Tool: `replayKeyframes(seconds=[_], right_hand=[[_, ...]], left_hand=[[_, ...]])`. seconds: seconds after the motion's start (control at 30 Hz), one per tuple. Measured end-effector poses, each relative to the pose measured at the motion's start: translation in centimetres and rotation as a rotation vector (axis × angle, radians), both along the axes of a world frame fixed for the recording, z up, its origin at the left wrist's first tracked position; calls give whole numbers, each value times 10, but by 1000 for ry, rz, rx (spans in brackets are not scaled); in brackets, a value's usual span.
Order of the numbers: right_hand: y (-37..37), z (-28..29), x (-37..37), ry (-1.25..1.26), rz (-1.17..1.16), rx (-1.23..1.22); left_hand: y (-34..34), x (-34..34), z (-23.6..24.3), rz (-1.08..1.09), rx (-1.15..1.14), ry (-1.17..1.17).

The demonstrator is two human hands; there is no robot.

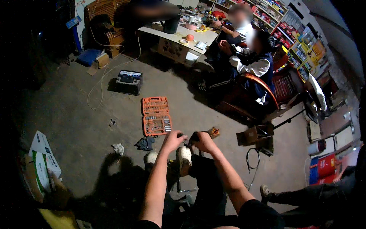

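My left hand [173, 140] is raised just above my cream clogs [184, 156], its fingers curled at a small dark piece that I cannot make out. Close beside it, my right hand [202, 141] has its fingers closed on something dark, too small and shadowed to name. An open orange socket set [154, 105] lies on the floor beyond my hands, with a dark crumpled item [145, 143] at its near end and a white rag [118, 149] to the left. A small orange-brown item [214, 132] lies just right of my right hand.
Car battery [130, 82], cords, cluttered table [148, 29] at the back. Seated people [255, 65] on wooden chairs [282, 82] at right; another person's leg [286, 197] lower right. Cardboard box [249, 137], black cable loop [252, 160], flattened carton [44, 160], shelves [301, 57].
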State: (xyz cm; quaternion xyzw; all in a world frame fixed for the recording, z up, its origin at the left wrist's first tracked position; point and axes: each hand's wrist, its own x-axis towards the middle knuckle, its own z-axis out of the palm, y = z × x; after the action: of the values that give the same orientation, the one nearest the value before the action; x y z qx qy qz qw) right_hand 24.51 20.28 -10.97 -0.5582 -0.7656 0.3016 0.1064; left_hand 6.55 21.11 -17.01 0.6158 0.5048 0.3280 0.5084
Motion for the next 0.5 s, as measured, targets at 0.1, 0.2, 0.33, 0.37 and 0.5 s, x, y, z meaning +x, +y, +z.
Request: replayKeyframes(seconds=[0.1, 0.2, 0.33, 0.37, 0.5], right_hand=[[18, -30, -11, 253, -332, 327], [38, -47, -28, 954, -648, -71], [46, -45, -28, 1392, -703, -503], [41, -35, -29, 1480, -704, -651], [36, -32, -6, 1603, -436, -744]], left_hand=[[4, 14, 14, 263, 51, -95], [11, 12, -4, 349, 113, -246], [20, 9, -17, 169, -58, -397], [16, -2, -14, 59, -169, -381], [19, -17, -65, -155, -316, -334]])
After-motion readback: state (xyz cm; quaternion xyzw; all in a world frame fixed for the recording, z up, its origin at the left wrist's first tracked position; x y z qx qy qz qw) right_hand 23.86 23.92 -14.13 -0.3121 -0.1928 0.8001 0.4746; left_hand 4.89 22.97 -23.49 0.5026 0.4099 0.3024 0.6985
